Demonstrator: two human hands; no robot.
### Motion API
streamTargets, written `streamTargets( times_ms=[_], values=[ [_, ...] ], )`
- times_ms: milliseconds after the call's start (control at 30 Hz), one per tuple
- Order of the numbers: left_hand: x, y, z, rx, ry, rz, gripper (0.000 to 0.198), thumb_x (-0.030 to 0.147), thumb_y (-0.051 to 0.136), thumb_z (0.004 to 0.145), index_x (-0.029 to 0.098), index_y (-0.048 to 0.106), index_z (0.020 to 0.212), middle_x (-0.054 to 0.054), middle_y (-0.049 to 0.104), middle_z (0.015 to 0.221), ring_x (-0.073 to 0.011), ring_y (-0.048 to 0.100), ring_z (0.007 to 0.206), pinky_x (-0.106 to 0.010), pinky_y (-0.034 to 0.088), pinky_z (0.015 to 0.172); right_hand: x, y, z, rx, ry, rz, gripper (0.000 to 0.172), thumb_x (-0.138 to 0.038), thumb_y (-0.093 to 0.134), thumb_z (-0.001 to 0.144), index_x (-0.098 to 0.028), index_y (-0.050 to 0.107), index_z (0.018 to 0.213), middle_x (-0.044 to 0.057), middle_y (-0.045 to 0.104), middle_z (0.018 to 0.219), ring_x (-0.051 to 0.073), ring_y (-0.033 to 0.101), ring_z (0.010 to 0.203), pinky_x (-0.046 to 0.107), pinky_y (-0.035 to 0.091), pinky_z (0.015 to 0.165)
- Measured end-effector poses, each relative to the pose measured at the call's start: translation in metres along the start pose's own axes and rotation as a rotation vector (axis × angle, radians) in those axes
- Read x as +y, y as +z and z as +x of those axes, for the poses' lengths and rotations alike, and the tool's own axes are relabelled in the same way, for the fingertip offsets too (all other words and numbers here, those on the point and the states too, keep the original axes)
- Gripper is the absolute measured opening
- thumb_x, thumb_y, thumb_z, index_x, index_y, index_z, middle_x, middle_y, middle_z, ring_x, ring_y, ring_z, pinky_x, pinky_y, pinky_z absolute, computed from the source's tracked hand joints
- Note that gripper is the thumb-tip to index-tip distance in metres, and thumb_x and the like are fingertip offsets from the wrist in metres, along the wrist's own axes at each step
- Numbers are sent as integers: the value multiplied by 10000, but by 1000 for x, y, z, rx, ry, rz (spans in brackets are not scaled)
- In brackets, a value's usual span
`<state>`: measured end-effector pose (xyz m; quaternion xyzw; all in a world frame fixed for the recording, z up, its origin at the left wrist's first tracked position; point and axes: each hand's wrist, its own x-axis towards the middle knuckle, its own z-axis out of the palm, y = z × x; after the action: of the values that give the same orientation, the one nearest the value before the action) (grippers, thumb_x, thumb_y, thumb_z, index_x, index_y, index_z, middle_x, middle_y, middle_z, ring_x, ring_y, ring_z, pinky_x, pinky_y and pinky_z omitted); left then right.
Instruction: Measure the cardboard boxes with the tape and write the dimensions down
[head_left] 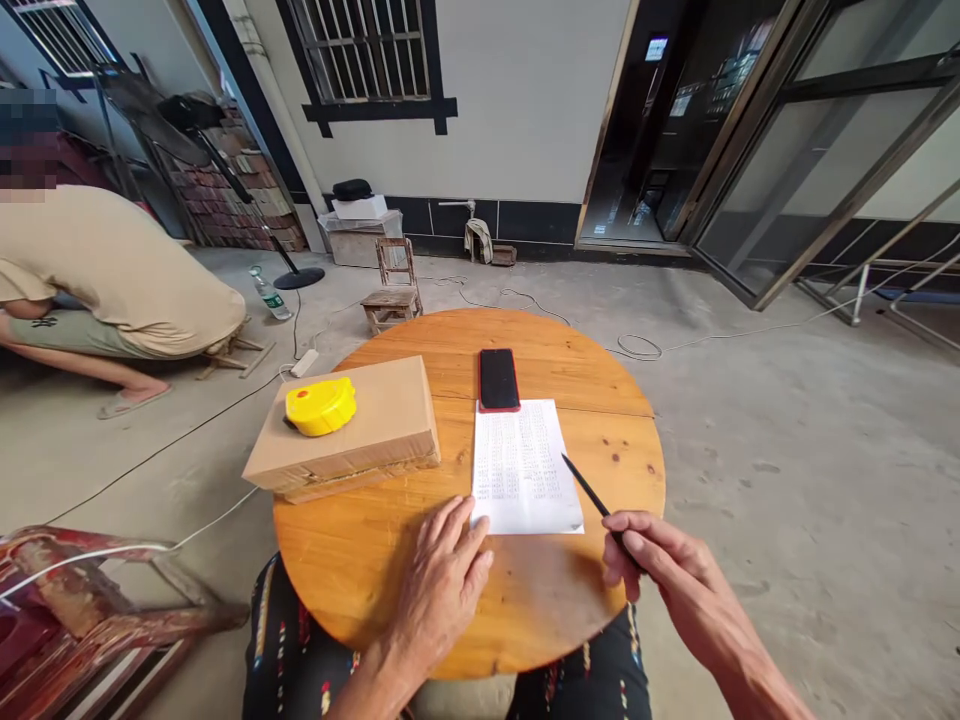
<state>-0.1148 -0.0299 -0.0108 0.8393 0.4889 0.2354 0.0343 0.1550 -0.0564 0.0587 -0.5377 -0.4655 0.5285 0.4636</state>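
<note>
On a round table [525, 590] over grey floor [787, 450], left hand [446, 575] rests palm-down; right hand [667, 567] holds perhaps a pencil [588, 487].

Paper [517, 465], one: white, oblong, face up, flat on the table [592, 380]; we note columns of small dark marks, too fine for us to read. Pen [586, 487], one: black, slim, straight; we hold it slanted in our right hand [667, 570], tip at the paper's right edge, contact unclear.
</note>
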Motion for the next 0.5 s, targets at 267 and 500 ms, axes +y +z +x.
streamTargets(
  times_ms=[267,500],
  values=[
    [-1,0,-2,10,3,-9,276,249,490,949,221,627,1187,-100,582,1341,-287,494,1264,-491,485,998,-30,10,-21,282,-273,-22,184,-386,729,830,-239,669,921,35,698,722,194,648,685,304,512,617],
    [-1,-3,1,-26,-30,-57,262,248,460,951,202,624,1150,-106,576,1325,-281,478,1255,-491,465,1002,-52,30,-29,299,-437,224,104,-312,683,875,-278,698,972,-16,598,560,162,584,525,301,501,511]
  ],
)
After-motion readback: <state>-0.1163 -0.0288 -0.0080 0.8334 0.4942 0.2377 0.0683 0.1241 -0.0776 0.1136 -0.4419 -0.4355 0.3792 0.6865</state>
